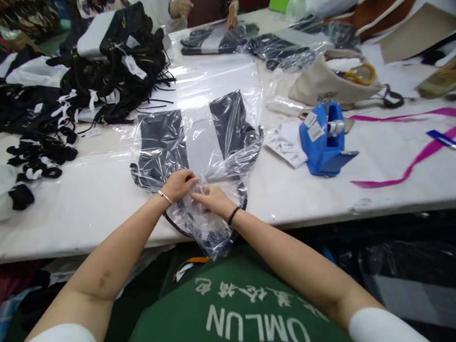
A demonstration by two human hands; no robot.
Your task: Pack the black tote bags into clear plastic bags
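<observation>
In front of me on the table lies a black bag (162, 141) with a white paper band (200, 136) across its middle, inside a clear plastic bag (247, 159). The plastic bag's near end is bunched up and droops over the table's front edge. My left hand (179, 185) pinches the gathered plastic from the left. Close beside it, my right hand (215, 200) grips the same bunch from the right, its fingers closed. The two hands nearly touch. A dark strap curves out below my left hand.
A blue tape dispenser (323, 142) stands to the right, with white labels (286, 145) beside it and a magenta ribbon (416, 166) farther right. Black bags (116, 56) are piled at left. Across the table, a person's hand (232, 17) rests by another wrapped bag (209, 42).
</observation>
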